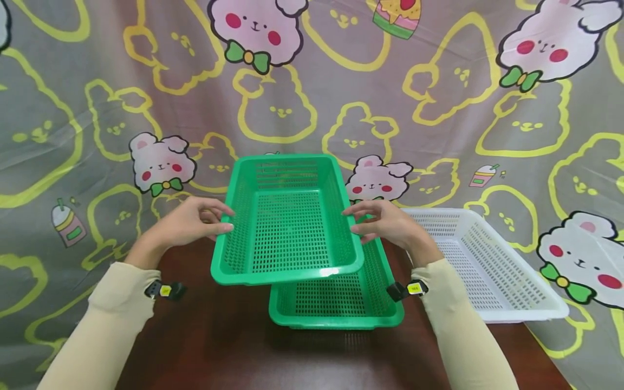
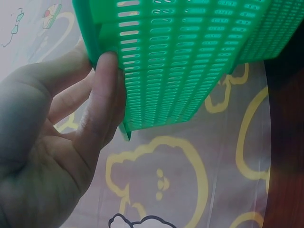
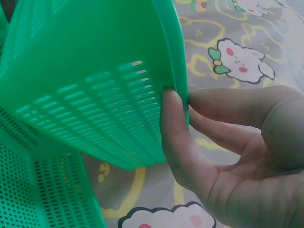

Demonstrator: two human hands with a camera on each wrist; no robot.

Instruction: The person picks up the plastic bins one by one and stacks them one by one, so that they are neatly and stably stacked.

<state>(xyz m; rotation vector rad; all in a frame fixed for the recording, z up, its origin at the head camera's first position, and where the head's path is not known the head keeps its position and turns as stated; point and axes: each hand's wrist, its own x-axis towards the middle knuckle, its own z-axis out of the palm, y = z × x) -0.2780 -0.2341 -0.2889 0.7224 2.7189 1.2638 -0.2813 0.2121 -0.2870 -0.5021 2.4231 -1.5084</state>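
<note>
A green plastic basket [image 1: 290,230] with slotted walls is held up in the air, its near rim tilted down toward me. My left hand [image 1: 187,225] pinches its left rim between thumb and fingers. On the opposite side my right hand [image 1: 385,225] pinches the right rim; the right wrist view shows thumb and fingers on either side of the basket edge [image 3: 178,61]. Below and slightly right, a second green basket [image 1: 336,321] stands on the table, partly hidden by the raised one. The raised basket holds nothing that I can see.
To the right, a larger white slotted basket [image 1: 519,314] stands on the dark red-brown table [image 1: 234,346], partly behind my right forearm. A grey curtain [image 1: 292,103] with yellow outlines and rabbit faces hangs behind the table.
</note>
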